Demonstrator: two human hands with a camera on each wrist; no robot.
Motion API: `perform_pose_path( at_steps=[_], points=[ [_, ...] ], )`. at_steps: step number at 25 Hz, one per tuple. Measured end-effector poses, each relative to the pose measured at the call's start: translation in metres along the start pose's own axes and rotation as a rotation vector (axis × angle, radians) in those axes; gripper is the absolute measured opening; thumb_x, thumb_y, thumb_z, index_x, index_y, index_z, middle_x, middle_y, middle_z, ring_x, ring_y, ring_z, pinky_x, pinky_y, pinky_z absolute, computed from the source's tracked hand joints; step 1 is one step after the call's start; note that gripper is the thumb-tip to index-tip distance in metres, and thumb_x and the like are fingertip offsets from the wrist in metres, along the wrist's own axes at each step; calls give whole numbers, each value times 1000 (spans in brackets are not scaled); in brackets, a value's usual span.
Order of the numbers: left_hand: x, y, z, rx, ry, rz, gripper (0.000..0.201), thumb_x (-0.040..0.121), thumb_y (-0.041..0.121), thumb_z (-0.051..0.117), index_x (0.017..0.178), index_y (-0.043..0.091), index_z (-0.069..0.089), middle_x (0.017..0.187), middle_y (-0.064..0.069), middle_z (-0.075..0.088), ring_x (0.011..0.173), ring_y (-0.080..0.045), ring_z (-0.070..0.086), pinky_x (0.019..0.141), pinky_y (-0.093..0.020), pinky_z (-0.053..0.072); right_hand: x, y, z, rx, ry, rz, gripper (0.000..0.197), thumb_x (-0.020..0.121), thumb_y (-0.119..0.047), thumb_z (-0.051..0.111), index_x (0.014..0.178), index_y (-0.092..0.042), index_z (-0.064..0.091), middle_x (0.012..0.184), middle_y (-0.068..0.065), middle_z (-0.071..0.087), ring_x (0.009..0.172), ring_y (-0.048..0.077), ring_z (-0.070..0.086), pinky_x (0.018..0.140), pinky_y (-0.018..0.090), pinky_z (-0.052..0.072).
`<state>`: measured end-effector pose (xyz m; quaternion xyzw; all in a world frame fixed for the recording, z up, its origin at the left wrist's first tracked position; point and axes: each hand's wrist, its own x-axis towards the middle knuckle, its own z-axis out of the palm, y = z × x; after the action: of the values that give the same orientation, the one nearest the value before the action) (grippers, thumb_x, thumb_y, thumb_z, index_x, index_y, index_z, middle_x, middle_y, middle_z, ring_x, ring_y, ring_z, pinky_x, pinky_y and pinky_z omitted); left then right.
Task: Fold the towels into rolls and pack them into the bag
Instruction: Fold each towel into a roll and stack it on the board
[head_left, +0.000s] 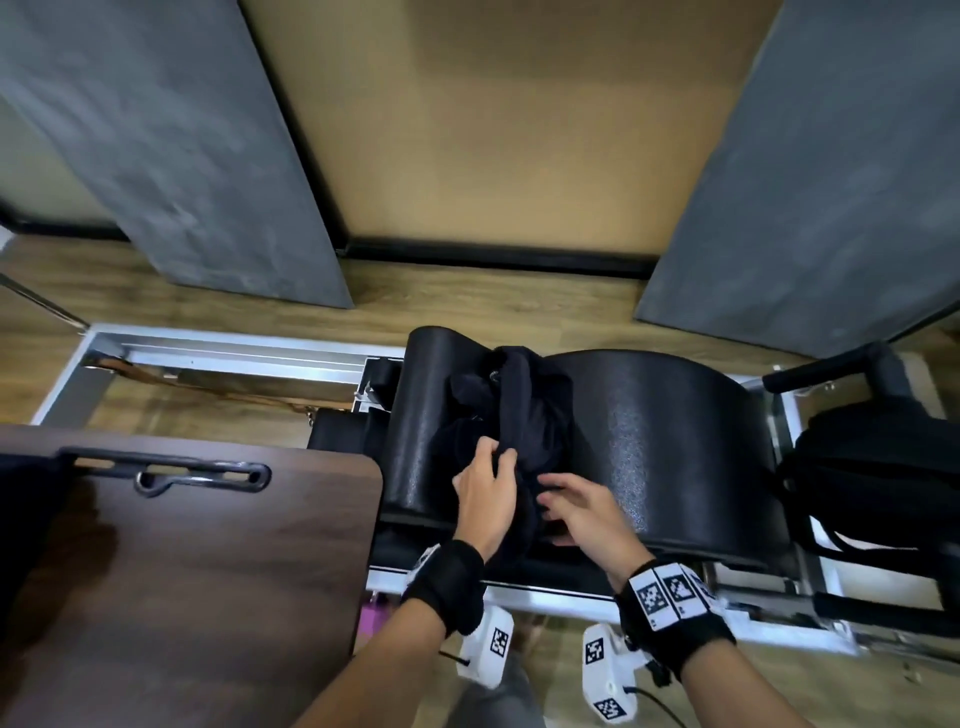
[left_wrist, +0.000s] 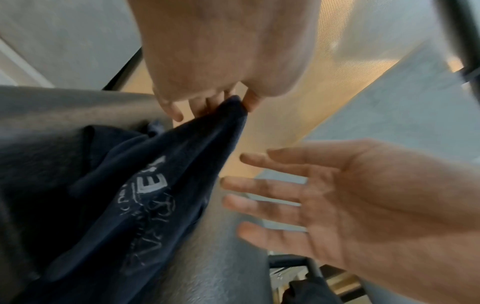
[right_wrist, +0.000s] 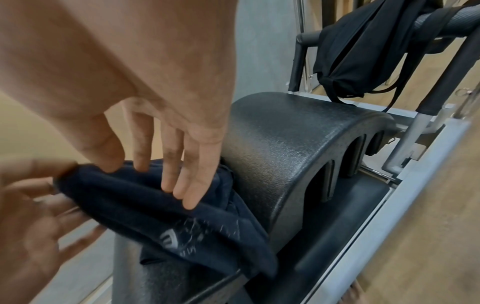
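A dark navy towel with white print lies crumpled over a black padded arc barrel. My left hand pinches an edge of the towel between thumb and fingers and lifts it a little. My right hand is right beside it with its fingers straight and spread. Its fingertips lie on the towel's near fold and hold nothing. A black bag hangs from a padded bar at the right, apart from both hands.
A dark wood tabletop with a black metal hook on it stands close at the left. The barrel sits on a metal-framed bench. Grey panels lean against the wall behind, above a wooden floor.
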<state>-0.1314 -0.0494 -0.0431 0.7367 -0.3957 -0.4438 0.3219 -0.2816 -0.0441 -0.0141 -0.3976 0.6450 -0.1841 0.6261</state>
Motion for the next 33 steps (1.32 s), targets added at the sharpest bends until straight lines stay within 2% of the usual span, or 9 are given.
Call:
perform_pose_path(
  at_steps=[4, 7, 12, 15, 18, 22, 26, 30, 33],
  points=[
    [-43, 29, -30, -186, -78, 184, 21, 108, 35, 50, 89, 27, 47, 71, 14, 55, 66, -6, 49, 69, -39, 41, -37, -12, 9, 46, -23, -203, 60, 92, -3, 74, 138, -37, 57, 137, -4, 61, 110, 10, 64, 87, 33, 58],
    [-81, 50, -55, -247, -146, 297, 14, 110, 25, 55, 98, 17, 57, 83, 6, 65, 79, -9, 60, 78, -34, 47, -78, -8, 7, 117, -52, -370, 92, 85, 1, 81, 155, -42, 41, 144, -11, 58, 126, 8, 61, 101, 28, 55],
    [-167, 75, -88, -326, -234, 446, 25, 105, 9, 63, 129, 7, 71, 124, -3, 76, 119, -18, 70, 103, -30, 55, -161, 10, 16, 145, -92, -659, 109, 81, 12, 78, 160, -45, 30, 152, -15, 53, 131, 11, 61, 92, 29, 59],
    [-224, 76, -103, -342, -235, 498, 39, 104, 6, 64, 142, 3, 63, 136, -7, 69, 130, -18, 65, 112, -31, 50, -207, 20, 29, 164, 11, -808, 91, 85, 14, 70, 156, -36, 41, 149, -11, 58, 123, 13, 66, 92, 30, 60],
    [-277, 64, -120, -310, -215, 522, 45, 105, 12, 63, 149, 4, 56, 139, -7, 65, 131, -13, 62, 113, -26, 47, -251, 31, 46, 231, 150, -829, 60, 89, 17, 62, 127, -29, 66, 122, 0, 75, 97, 18, 74, 74, 34, 62],
    [-331, 29, -148, -186, -258, 546, 48, 103, 37, 67, 148, 28, 54, 139, 12, 63, 130, -3, 60, 113, -35, 49, -303, 48, 69, 312, 179, -804, 23, 97, 3, 67, 108, -15, 75, 100, 9, 80, 92, 26, 76, 70, 39, 58],
    [-379, -17, -173, -179, -266, 574, 98, 91, 30, 84, 164, 46, 20, 145, 23, 52, 121, -5, 64, 98, -25, 55, -350, 56, 94, 370, 174, -796, 20, 96, 4, 66, 105, -13, 73, 96, 13, 80, 90, 28, 77, 78, 43, 61],
    [-400, -28, -201, -37, -13, 817, 74, 90, 10, 81, 150, 42, 52, 127, 18, 62, 113, -13, 67, 93, -32, 58, -377, 61, 123, 379, 195, -700, 27, 94, -7, 76, 106, -20, 55, 94, 11, 80, 67, 26, 64, 59, 37, 53],
    [-415, -28, -231, 17, 154, 964, 40, 93, 6, 76, 126, 29, 74, 117, 14, 67, 108, -12, 69, 90, -35, 58, -397, 68, 149, 261, 83, -752, 14, 97, -20, 75, 101, -25, 62, 94, 0, 76, 80, 18, 65, 64, 28, 54]
  ],
)
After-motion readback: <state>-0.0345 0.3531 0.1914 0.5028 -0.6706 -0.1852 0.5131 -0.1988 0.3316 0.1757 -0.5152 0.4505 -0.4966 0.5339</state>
